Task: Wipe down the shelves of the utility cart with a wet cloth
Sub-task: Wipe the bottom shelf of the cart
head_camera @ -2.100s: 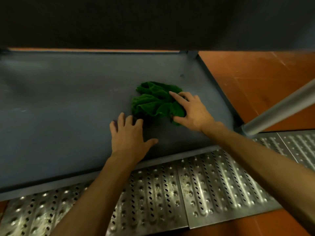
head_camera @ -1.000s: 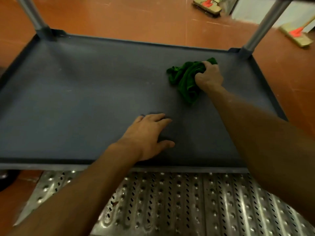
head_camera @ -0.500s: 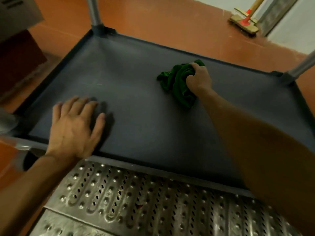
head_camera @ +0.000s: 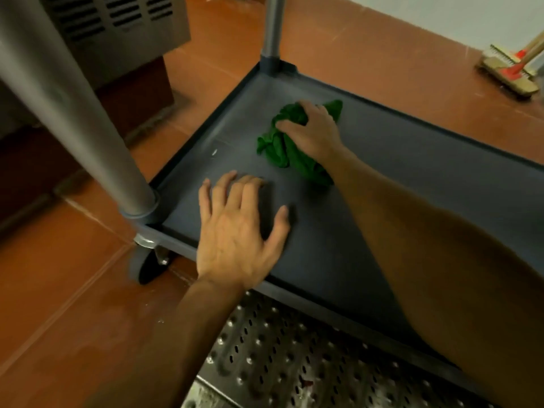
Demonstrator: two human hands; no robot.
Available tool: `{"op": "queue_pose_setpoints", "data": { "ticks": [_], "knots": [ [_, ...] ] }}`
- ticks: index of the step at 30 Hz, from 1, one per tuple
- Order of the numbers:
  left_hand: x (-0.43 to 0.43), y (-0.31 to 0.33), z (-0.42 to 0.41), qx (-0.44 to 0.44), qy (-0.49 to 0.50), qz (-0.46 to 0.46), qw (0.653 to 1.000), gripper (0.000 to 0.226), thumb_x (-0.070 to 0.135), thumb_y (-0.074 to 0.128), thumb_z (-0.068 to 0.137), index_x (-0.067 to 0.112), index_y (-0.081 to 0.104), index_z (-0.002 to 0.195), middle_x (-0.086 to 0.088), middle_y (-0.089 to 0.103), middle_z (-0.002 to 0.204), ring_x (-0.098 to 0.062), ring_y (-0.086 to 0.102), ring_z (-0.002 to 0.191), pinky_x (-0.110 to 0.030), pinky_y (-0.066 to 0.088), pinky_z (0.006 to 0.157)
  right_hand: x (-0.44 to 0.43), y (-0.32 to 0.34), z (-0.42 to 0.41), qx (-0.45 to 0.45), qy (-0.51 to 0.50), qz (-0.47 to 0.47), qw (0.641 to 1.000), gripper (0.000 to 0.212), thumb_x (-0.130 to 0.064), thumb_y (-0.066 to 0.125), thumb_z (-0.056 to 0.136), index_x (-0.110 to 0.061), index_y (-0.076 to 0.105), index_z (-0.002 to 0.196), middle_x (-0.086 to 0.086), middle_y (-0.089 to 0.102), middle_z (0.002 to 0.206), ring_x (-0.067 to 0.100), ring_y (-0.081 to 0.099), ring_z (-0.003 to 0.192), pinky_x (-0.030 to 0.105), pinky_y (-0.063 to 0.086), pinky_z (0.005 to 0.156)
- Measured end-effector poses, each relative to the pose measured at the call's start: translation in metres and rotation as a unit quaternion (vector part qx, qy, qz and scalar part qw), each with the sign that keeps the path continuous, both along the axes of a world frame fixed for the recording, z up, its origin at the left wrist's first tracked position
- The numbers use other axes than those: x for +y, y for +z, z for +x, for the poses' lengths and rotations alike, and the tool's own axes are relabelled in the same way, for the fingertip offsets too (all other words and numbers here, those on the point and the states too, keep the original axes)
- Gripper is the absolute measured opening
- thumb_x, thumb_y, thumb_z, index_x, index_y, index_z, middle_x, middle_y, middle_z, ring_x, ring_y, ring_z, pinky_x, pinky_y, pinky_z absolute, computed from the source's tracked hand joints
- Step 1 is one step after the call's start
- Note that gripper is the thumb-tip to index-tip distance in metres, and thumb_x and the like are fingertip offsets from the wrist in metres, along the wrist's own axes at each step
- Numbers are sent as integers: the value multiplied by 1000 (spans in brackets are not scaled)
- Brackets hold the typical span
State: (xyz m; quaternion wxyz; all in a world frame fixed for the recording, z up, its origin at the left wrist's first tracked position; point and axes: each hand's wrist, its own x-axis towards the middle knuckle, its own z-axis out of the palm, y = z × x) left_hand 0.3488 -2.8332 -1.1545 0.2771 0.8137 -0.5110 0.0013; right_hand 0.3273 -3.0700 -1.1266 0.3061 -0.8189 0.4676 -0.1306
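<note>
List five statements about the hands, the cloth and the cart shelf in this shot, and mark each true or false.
1. The right hand grips the green cloth on the grey shelf. True.
2. The left hand holds a second cloth. False: it lies flat on the shelf with fingers spread, holding nothing.
3. A scrub brush lies on the shelf beside the cloth. False: it lies on the orange floor, beyond the shelf.
4. A caster wheel shows under the shelf's near left corner. True.
5. The cloth is spread out flat. False: it is bunched up under the hand.
</note>
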Motion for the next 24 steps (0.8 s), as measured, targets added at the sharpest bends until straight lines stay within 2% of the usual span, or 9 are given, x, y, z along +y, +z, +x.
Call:
{"op": "queue_pose_setpoints", "data": {
  "ticks": [4,8,14,17,19,21,22,23,24],
  "knots": [
    [-1,-1,1,30,14,-48,998,58,55,38,97,15,50,137,-4,55,137,-26,37,142,-55,18,120,15,-1,49,13,52,-24,998,76,-51,58,90,-22,28,155,6,34,155,28,38,139,39,34,111],
    [0,-1,1,64,29,-94,993,65,56,38,98,11,41,145,-8,45,149,-25,36,143,-54,17,121,31,2,74,27,95,-50,994,57,-49,50,94,-20,45,143,4,56,134,25,55,120,35,45,97],
    [1,2,0,62,0,-128,990,82,62,36,94,11,26,157,-6,18,167,-20,14,156,-58,3,123,66,2,77,39,175,-85,980,46,-43,45,98,-26,50,141,1,60,134,21,55,122,31,41,102],
    [3,4,0,70,6,-142,987,83,63,36,93,9,27,156,-6,17,168,-20,10,156,-58,3,122,78,4,59,-1,228,-36,973,50,-42,48,94,-25,52,141,0,63,129,17,57,119,31,41,105],
    [3,5,-1,62,5,-142,988,83,63,37,92,10,30,155,-6,19,167,-21,10,156,-58,1,123,93,-5,46,-1,257,-6,966,40,-28,53,98,-15,57,136,-1,65,117,13,60,109,32,46,102],
    [3,5,0,39,13,-141,989,82,63,36,92,9,33,153,-8,22,166,-22,12,156,-59,0,122,102,-8,32,-2,240,42,970,31,-10,54,99,-5,60,129,7,65,121,18,63,110,35,48,103],
    [3,5,0,25,18,-142,989,81,62,35,92,9,35,153,-9,24,166,-23,14,156,-60,1,122,105,-3,24,3,237,65,969,27,-2,52,98,-1,62,123,19,63,121,23,62,107,32,50,100],
    [4,5,-1,13,24,-144,989,80,62,33,93,8,36,152,-9,25,165,-23,16,155,-60,2,122,109,12,13,21,244,71,967,24,4,47,99,3,64,116,10,59,124,25,59,98,16,49,93],
    [4,4,-1,7,31,-148,989,78,61,33,94,7,37,151,-10,26,165,-23,18,155,-61,3,121,120,32,0,41,265,26,963,26,7,40,100,9,58,118,4,53,108,27,51,91,0,44,77]
  ]
}}
